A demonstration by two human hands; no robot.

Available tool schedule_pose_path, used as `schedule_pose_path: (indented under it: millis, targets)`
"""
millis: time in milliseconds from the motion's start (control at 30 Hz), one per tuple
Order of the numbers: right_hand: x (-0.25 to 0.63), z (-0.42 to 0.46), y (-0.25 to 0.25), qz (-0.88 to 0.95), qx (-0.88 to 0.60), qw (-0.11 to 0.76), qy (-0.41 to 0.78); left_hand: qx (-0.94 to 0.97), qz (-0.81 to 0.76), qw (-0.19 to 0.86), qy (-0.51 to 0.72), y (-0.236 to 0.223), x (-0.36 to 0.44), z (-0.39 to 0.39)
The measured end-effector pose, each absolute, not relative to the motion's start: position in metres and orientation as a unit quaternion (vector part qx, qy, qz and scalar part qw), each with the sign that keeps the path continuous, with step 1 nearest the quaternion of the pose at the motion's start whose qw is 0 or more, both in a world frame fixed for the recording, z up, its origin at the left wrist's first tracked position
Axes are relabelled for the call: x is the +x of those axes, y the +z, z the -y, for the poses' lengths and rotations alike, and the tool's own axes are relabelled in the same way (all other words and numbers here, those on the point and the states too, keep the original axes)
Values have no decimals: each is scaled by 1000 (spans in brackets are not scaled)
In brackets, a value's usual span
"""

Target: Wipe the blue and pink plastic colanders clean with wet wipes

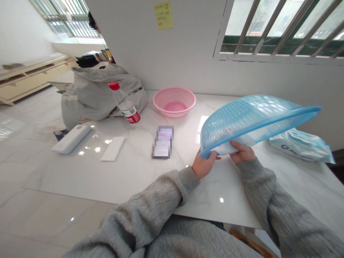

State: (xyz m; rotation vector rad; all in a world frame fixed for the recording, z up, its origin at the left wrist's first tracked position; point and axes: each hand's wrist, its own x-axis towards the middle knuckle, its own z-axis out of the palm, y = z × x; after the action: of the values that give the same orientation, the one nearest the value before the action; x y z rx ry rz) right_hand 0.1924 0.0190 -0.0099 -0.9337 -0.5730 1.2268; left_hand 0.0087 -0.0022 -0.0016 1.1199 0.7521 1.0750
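Just right of the right hand (242, 152), a soft pale-blue printed plastic packet (298, 147) lies on the white marble tabletop (223, 200). Left of the left hand (204, 165) lies a pixelated phone-shaped rectangle (162, 142), then a flat white rectangular card (113, 148) and a white rounded oblong block (72, 139). Farther beyond the hands sit a pink plastic mesh basket (174, 102) and a red-capped clear plastic bottle (125, 105) — the bottle just before a crumpled grey cloth bag (102, 95).

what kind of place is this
Probably a room in a home or dorm, though that's hedged: a white marble-look counter under a barred window, with a pink plastic basket and a blue plastic basket on hand.
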Motion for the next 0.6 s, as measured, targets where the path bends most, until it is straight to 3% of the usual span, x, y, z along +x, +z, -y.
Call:
schedule_pose_path:
  millis: [600]
  targets:
    - [196,-23,-12,227,-455,690,515,495,-351,651,455,-8,11,2]
